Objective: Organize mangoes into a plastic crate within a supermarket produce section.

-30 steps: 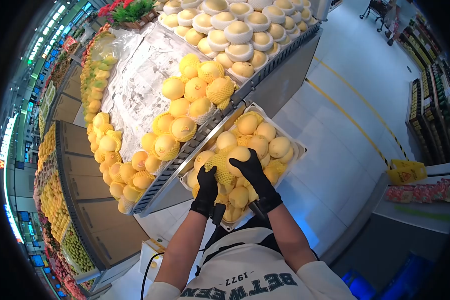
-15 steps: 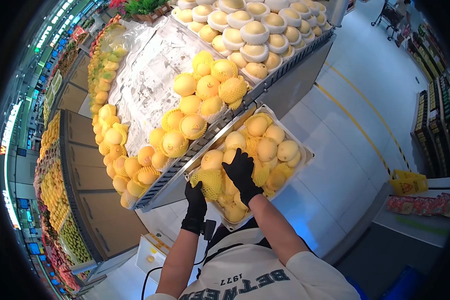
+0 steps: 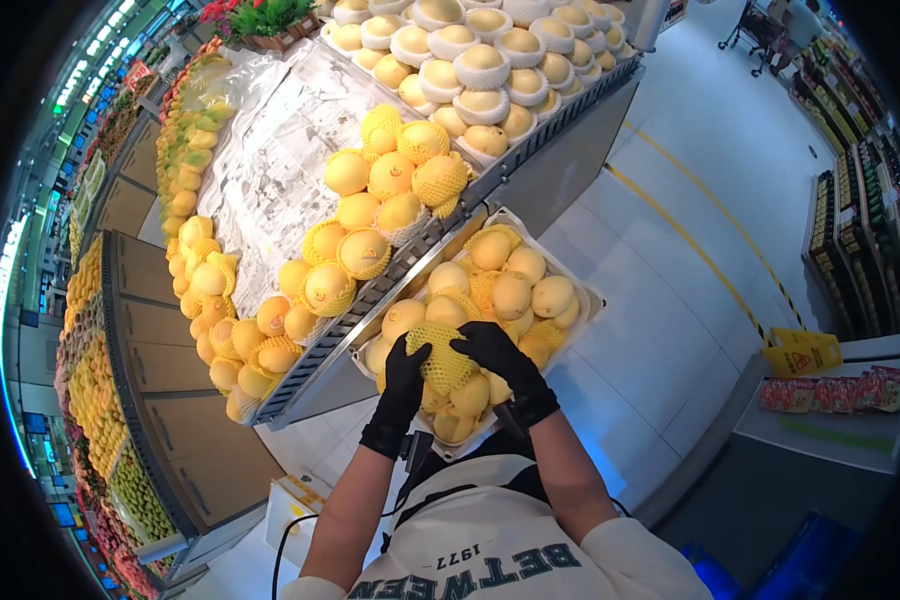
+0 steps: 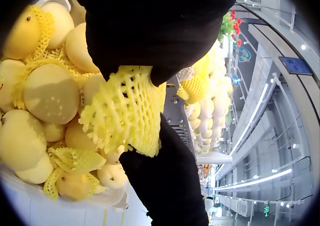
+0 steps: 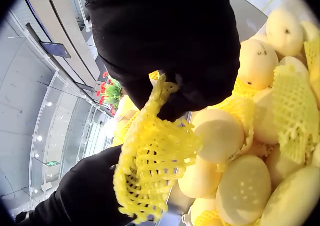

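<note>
Gloved L hand (image 3: 406, 372) & R hand (image 3: 498, 352) both grip yellow foam net sleeve (image 3: 440, 355) over crate (image 3: 588, 298) of pears (image 3: 510, 293).

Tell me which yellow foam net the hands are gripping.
The yellow foam net held between left hand and right hand over the crate; the others lie among fruit.

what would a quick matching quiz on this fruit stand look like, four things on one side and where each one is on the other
Things:
1. yellow foam net
2. white crate
3. white-netted fruit
4. yellow caution sign

Places:
a. on the floor, far right
b. top row of the display
c. gripped by the left hand and right hand
d. below the display edge, full of yellow fruit

Pairs: 1-c, 2-d, 3-b, 4-a
</note>
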The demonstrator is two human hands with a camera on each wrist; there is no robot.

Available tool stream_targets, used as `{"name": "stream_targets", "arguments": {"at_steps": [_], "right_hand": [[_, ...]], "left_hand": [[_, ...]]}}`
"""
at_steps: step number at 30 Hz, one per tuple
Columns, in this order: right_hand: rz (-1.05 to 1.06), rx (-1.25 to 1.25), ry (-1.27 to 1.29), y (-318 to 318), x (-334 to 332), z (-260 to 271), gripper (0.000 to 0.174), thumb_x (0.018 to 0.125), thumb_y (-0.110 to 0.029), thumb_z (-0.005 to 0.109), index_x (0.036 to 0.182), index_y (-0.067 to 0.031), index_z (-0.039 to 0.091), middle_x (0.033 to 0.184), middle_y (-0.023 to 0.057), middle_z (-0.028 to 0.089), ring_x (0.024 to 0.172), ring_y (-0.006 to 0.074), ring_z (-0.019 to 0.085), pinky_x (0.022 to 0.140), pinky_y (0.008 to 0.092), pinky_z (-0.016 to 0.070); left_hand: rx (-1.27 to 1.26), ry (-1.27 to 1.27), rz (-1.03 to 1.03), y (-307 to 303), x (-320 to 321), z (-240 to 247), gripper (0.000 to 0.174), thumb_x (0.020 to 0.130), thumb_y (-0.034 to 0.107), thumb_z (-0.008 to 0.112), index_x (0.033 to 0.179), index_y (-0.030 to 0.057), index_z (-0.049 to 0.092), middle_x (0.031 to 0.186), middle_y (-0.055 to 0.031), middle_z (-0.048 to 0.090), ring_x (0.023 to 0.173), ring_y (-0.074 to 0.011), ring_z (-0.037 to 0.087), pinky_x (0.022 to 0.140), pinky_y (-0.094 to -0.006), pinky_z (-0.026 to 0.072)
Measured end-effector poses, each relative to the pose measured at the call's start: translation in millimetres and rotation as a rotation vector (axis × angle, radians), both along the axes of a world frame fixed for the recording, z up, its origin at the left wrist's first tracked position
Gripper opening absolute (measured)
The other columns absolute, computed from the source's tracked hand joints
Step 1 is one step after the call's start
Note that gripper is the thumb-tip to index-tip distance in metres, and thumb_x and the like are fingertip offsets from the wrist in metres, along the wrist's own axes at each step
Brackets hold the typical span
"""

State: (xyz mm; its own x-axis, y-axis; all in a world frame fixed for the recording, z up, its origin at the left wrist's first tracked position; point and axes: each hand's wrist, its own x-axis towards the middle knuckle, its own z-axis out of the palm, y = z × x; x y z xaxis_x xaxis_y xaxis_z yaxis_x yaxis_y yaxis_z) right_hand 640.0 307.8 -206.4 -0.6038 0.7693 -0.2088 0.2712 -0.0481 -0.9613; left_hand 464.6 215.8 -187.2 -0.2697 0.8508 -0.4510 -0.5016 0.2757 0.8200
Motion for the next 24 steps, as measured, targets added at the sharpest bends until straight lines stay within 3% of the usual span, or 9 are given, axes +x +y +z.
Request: {"name": "stream_targets", "arguments": {"at_steps": [3, 5, 7, 9, 14, 16, 19, 21, 24], "right_hand": [[-0.250, 0.034, -0.074, 10.2, 8.0, -5.9, 0.040, 0.083, -0.031, 0.070, 0.103, 0.0038, 0.067, 0.089, 0.0194, 0.069, 0.081, 0.0323, 0.067, 0.075, 0.0387, 0.0519], [-0.432, 0.079, -0.134, 28.9, 11.9, -24.1, 0.027, 0.084, -0.022, 0.070, 0.088, 0.0036, 0.065, 0.071, 0.0130, 0.065, 0.062, 0.0215, 0.063, 0.058, 0.0340, 0.0496], [-0.581, -0.123, 0.084, 44.5, 13.5, -21.8, 0.028, 0.085, -0.022, 0.070, 0.094, 0.0043, 0.063, 0.070, 0.0096, 0.061, 0.056, 0.0175, 0.059, 0.047, 0.0307, 0.0473], [-0.647, -0.239, 0.157, 58.3, 9.6, -14.2, 0.028, 0.086, -0.019, 0.069, 0.099, 0.0037, 0.062, 0.070, 0.0076, 0.059, 0.054, 0.0160, 0.058, 0.044, 0.0290, 0.0454], [-0.589, -0.334, -0.007, 79.2, -14.0, -28.6, 0.039, 0.088, -0.026, 0.066, 0.112, 0.0024, 0.054, 0.073, 0.0088, 0.059, 0.052, 0.0159, 0.057, 0.044, 0.0297, 0.0467], [-0.654, -0.164, -0.068, 84.4, -14.1, -90.7, 0.038, 0.089, -0.027, 0.066, 0.111, 0.0020, 0.054, 0.074, 0.0095, 0.059, 0.052, 0.0165, 0.057, 0.044, 0.0297, 0.0469], [-0.737, -0.096, 0.006, 65.1, -2.7, -65.6, 0.028, 0.090, -0.025, 0.064, 0.106, -0.0028, 0.056, 0.073, 0.0064, 0.060, 0.051, 0.0138, 0.057, 0.044, 0.0285, 0.0468], [-0.664, -0.287, 0.162, 51.9, 15.3, -42.0, 0.021, 0.091, -0.021, 0.063, 0.103, -0.0055, 0.058, 0.073, 0.0048, 0.060, 0.052, 0.0121, 0.056, 0.045, 0.0273, 0.0466], [-0.634, -0.312, 0.383, 38.1, 32.0, -53.0, 0.013, 0.091, -0.017, 0.061, 0.098, -0.0065, 0.060, 0.073, 0.0042, 0.061, 0.053, 0.0113, 0.055, 0.047, 0.0259, 0.0466]], "left_hand": [[-0.022, -0.012, 0.021, -1.8, 4.2, 12.8, 0.040, 0.094, 0.010, 0.056, 0.131, 0.0021, 0.045, 0.119, -0.0144, 0.060, 0.103, -0.0263, 0.063, 0.088, -0.0371, 0.0535], [-0.034, -0.008, 0.057, -8.5, 1.6, 19.3, 0.041, 0.097, 0.013, 0.053, 0.136, 0.0046, 0.041, 0.123, -0.0154, 0.058, 0.106, -0.0289, 0.062, 0.090, -0.0398, 0.0531], [-0.027, 0.015, 0.074, -22.5, -8.8, 21.7, 0.043, 0.099, 0.016, 0.050, 0.139, 0.0070, 0.037, 0.127, -0.0165, 0.056, 0.109, -0.0313, 0.061, 0.093, -0.0423, 0.0522], [-0.049, 0.021, 0.093, -37.3, -18.0, 26.7, 0.042, 0.100, 0.017, 0.048, 0.139, 0.0062, 0.037, 0.129, -0.0178, 0.055, 0.112, -0.0328, 0.060, 0.096, -0.0435, 0.0511], [-0.038, 0.010, 0.192, -87.9, -40.4, 32.9, 0.044, 0.099, 0.016, 0.050, 0.138, 0.0045, 0.036, 0.131, -0.0190, 0.054, 0.113, -0.0336, 0.059, 0.099, -0.0445, 0.0491], [-0.013, -0.011, 0.262, -105.2, -47.0, 38.0, 0.043, 0.097, 0.014, 0.051, 0.137, 0.0050, 0.038, 0.128, -0.0191, 0.055, 0.112, -0.0326, 0.060, 0.095, -0.0430, 0.0517], [0.027, -0.035, 0.318, -129.4, -57.5, 51.1, 0.040, 0.099, 0.014, 0.047, 0.137, 0.0048, 0.040, 0.128, -0.0189, 0.054, 0.116, -0.0324, 0.057, 0.098, -0.0432, 0.0497], [0.035, 0.015, 0.326, -140.2, -63.9, 56.5, 0.039, 0.100, 0.015, 0.047, 0.137, 0.0040, 0.040, 0.128, -0.0186, 0.053, 0.116, -0.0316, 0.057, 0.099, -0.0426, 0.0491], [0.053, 0.070, 0.334, -151.2, -75.7, 57.0, 0.037, 0.100, 0.015, 0.047, 0.135, 0.0022, 0.043, 0.126, -0.0181, 0.054, 0.115, -0.0310, 0.057, 0.098, -0.0412, 0.0496]]}}
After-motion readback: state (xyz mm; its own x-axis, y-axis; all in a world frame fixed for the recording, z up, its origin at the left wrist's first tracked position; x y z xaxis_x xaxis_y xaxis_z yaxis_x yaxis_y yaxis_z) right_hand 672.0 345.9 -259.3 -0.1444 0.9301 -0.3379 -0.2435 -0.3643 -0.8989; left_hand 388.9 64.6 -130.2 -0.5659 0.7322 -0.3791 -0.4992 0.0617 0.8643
